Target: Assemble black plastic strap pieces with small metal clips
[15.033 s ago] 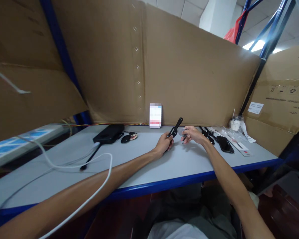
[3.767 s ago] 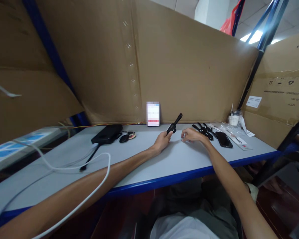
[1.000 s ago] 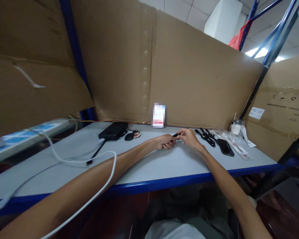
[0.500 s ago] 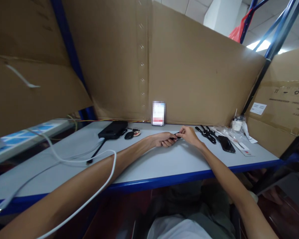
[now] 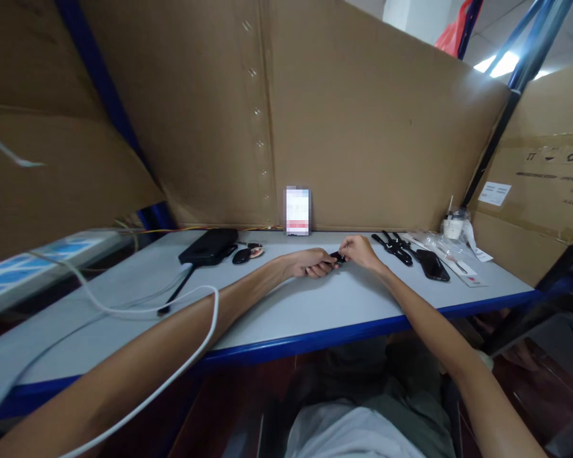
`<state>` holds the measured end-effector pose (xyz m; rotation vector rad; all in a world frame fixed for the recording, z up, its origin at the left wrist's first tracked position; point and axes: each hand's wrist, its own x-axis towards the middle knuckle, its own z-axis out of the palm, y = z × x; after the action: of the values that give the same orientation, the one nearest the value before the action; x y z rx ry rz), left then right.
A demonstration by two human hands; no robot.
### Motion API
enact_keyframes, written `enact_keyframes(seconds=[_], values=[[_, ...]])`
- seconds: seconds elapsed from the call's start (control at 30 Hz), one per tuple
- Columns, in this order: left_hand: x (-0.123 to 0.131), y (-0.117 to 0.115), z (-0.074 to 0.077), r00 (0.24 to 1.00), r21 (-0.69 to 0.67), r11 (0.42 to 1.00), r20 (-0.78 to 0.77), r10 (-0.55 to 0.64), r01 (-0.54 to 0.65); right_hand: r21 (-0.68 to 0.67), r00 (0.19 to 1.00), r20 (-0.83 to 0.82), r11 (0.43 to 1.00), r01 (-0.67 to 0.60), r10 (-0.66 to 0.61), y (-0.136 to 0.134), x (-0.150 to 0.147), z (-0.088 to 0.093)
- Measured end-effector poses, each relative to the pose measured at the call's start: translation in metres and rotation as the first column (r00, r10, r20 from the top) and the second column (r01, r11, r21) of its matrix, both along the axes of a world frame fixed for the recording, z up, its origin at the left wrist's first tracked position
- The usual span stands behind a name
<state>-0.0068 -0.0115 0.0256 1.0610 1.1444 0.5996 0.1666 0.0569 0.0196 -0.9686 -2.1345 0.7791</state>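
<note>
Above the middle of the table, my left hand [image 5: 314, 263] is closed around a small black object [image 5: 337, 257], its fingers curled beneath. From the other side, my right hand [image 5: 358, 251] pinches at the object's right end with thumb and fingertips. Both hands cover much of it, so its exact kind does not show. To the right of my right hand lie black straps [image 5: 392, 247] that look like watch bands, and beside them a black smartphone [image 5: 432, 264].
A phone with a lit screen [image 5: 297, 211] stands against the cardboard wall [image 5: 353, 127]. Left are a black case-like box [image 5: 210, 247], keys with a black fob [image 5: 242, 256] and a power strip [image 5: 52, 261]. A white cable [image 5: 214, 318] loops over my left forearm. Plastic packaging [image 5: 434, 243] lies right.
The view has shifted slightly. My right fingers have moved a little on the black object, and more of it shows between the hands. My left hand keeps its hold.
</note>
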Motion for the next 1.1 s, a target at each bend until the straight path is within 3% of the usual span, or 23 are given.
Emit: enact_keyframes(seconds=[0.13, 0.3, 0.37, 0.6, 0.8, 0.97, 1.1], values=[[0.000, 0.000, 0.002, 1.000, -0.019, 1.000, 0.016, 0.010, -0.010, -0.040, 1.000, 0.026, 0.999, 0.001, 0.000, -0.001, 0.002, 0.003], [0.000, 0.000, 0.001, 0.999, -0.009, 1.000, 0.019, 0.028, -0.028, 0.306, 0.978, 0.176, 0.951, 0.051, -0.109, -0.006, 0.005, 0.006], [-0.001, 0.000, 0.001, 0.999, -0.016, 0.999, 0.019, 0.032, -0.032, 0.350, 0.970, 0.212, 0.936, 0.038, -0.119, -0.007, 0.006, 0.007], [0.001, 0.001, 0.000, 1.000, 0.011, 1.000, 0.011, 0.029, -0.029, 0.284, 0.983, 0.181, 0.955, -0.089, 0.037, -0.007, 0.006, 0.010], [-0.002, 0.004, -0.003, 0.999, 0.015, 0.999, -0.024, 0.038, -0.038, 0.445, 0.941, 0.287, 0.895, 0.037, -0.181, -0.013, 0.009, 0.011], [-0.008, 0.012, -0.010, 0.997, 0.038, 0.996, -0.005, -0.083, 0.083, 0.322, 0.969, 0.246, 0.944, -0.069, -0.013, -0.012, 0.008, 0.012], [-0.012, 0.018, -0.014, 0.981, 0.065, 0.979, 0.013, -0.193, 0.192, 0.318, 0.976, 0.218, 0.943, -0.096, 0.026, -0.011, 0.007, 0.012]])
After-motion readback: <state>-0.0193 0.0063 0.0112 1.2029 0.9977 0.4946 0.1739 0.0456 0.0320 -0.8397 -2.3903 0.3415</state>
